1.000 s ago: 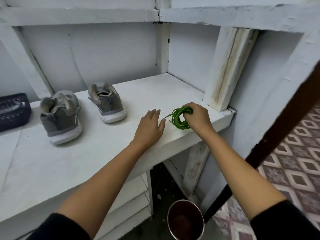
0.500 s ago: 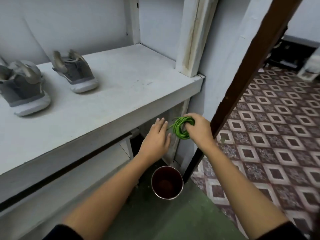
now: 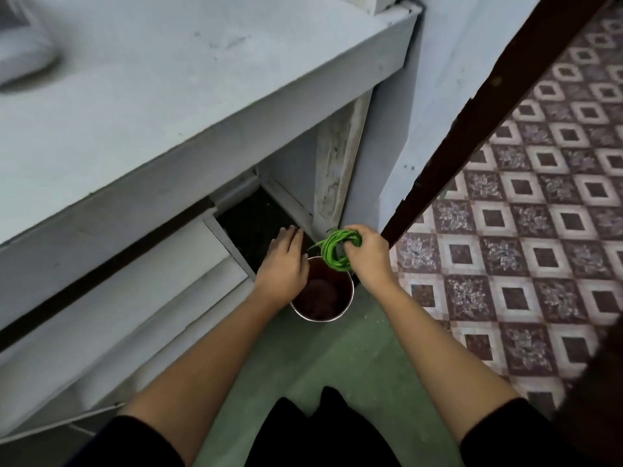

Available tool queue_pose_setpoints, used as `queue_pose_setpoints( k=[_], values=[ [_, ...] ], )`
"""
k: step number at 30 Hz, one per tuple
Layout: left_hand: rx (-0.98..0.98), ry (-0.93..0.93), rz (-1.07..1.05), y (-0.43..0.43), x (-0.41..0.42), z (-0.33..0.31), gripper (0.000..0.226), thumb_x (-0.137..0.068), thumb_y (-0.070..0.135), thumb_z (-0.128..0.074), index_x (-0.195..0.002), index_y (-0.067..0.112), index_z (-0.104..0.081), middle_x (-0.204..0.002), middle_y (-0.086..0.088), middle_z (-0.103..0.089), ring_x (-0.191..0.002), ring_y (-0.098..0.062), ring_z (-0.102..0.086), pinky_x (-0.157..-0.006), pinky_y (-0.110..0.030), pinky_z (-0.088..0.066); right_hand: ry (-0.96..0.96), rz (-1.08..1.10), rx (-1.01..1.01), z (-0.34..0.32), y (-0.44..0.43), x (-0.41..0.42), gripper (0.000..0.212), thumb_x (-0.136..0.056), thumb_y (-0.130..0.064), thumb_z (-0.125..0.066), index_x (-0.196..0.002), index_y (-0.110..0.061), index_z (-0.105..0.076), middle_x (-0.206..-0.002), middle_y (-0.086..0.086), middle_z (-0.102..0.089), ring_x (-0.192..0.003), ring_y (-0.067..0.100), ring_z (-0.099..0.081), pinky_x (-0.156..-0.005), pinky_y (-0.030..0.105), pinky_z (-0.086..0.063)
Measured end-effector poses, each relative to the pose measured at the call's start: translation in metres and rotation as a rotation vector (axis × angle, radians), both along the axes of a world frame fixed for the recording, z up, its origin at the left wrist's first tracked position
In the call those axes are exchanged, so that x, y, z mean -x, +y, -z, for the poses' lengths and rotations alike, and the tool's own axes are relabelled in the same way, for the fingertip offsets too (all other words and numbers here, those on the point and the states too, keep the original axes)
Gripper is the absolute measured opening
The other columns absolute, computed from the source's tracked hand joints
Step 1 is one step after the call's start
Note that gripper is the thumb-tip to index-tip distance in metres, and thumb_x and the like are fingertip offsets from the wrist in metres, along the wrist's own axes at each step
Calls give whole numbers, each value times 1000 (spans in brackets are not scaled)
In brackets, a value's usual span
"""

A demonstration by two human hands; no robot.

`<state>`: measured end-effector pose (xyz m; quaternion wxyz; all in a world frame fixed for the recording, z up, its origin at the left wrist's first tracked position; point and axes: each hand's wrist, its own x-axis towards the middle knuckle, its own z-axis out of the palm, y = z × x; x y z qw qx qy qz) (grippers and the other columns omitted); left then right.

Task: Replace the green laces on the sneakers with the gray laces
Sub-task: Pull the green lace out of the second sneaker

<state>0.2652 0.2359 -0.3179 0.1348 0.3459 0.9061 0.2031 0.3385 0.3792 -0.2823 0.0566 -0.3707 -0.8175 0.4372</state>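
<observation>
My right hand (image 3: 369, 256) grips a coiled bundle of green laces (image 3: 335, 251) and holds it just above the rim of a round metal bin (image 3: 347, 303) on the floor. My left hand (image 3: 283, 264) hovers flat and open over the bin's left side, fingers straight. A blurred pale edge of one sneaker (image 3: 23, 59) shows at the far upper left on the white shelf (image 3: 202, 96). No gray laces are in sight.
The white shelf's front edge runs diagonally above my hands, with lower shelves (image 3: 135, 298) below it on the left. A dark wooden post (image 3: 488, 106) slants past my right hand. Patterned tiles (image 3: 539, 214) lie to the right, green floor (image 3: 337, 365) beneath me.
My view has tilted down from the shelf to the floor. Both hands have dropped below the shelf's edge, and the green laces now hang over the metal bin.
</observation>
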Motion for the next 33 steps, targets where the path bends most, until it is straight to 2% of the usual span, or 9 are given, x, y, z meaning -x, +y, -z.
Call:
queue_pose_setpoints(
  k=[4, 10, 14, 17, 20, 22, 25, 30, 33],
  values=[
    [88, -46, 6, 3, 5, 35, 54, -101, 26, -34, -149, 9, -17, -158, -10, -13, -147, -22, -3, -117, -31, 0, -70, 13, 51, 41, 0, 7, 32, -88, -5, -59, -121, -7, -60, -117, 11, -61, -101, 20, -59, -71, 7, -36],
    [218, -84, 58, 6, 7, 90, 55, -102, 31, -28, -150, 11, -11, -159, -8, -7, -147, -21, 0, -117, -31, 3, -145, 47, 96, 105, -1, 12, 32, -87, -6, -61, -119, -8, -61, -116, 10, -62, -104, 23, -60, -79, 16, -40],
    [295, -46, 101, 8, 8, 133, 56, -102, 32, -26, -151, 10, -9, -159, -10, -5, -147, -22, 2, -120, -36, -2, -192, 63, 122, 147, 0, 16, 33, -88, -8, -60, -121, -9, -60, -117, 9, -63, -105, 23, -60, -77, 15, -38],
    [339, -63, 119, 14, 9, 157, 56, -102, 31, -24, -151, 11, -6, -159, -9, -2, -147, -22, 3, -120, -36, -1, -236, 16, 161, 173, 3, 18, 38, -87, -10, -61, -125, -11, -58, -120, 8, -63, -110, 22, -58, -87, 20, -41],
    [357, -74, 113, 19, 11, 172, 57, -102, 31, -24, -151, 12, -3, -159, -8, 1, -147, -22, 4, -120, -37, 0, -282, -92, 283, 192, 7, 18, 54, -85, -13, -64, -137, -14, -47, -128, 7, -59, -118, 21, -54, -97, 24, -40],
    [370, -83, 109, 19, 12, 177, 57, -101, 30, -25, -151, 12, -2, -159, -8, 2, -146, -22, 6, -120, -38, -1, -309, -132, 315, 199, 8, 17, 61, -85, -18, -65, -141, -15, -41, -132, 7, -55, -121, 23, -51, -102, 32, -42],
    [367, -99, 94, 19, 13, 178, 58, -101, 29, -27, -151, 13, -2, -159, -8, 3, -146, -22, 6, -120, -38, 0, -281, -118, 294, 204, 11, 13, 61, -88, -25, -62, -143, -16, -38, -136, 4, -50, -126, 22, -47, -107, 39, -38],
    [357, -93, 84, 24, 11, 168, 57, -101, 29, -27, -151, 13, -4, -159, -7, 2, -146, -22, 5, -120, -37, 0, -263, -86, 214, 196, 15, 8, 49, -91, -31, -56, -136, -16, -46, -136, 6, -49, -125, 24, -48, -106, 38, -39],
    [327, -76, 89, 29, 10, 157, 56, -101, 29, -27, -151, 14, -5, -159, -6, 1, -147, -21, 5, -120, -37, 0, -254, -104, 208, 180, 17, 6, 54, -95, -31, -51, -144, -14, -37, -148, 6, -37, -136, 24, -37, -111, 33, -29]
  ],
)
